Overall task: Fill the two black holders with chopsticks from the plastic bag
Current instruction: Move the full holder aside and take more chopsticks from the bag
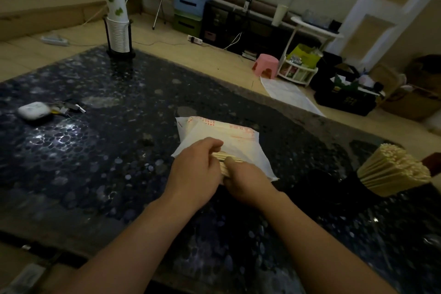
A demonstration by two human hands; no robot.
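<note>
Near the desk's right edge, left hand [194, 169] and right hand [248, 180] both clamp a chopstick bundle [224, 162] at the plastic bag [222, 136] mouth. Light, stiff, slippery sticks: squeeze mid-bundle, or they'll splay.

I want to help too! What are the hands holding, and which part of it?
Both the left hand and right hand grip one bundle of chopsticks at its near end; the rest is inside the plastic bag.
</note>
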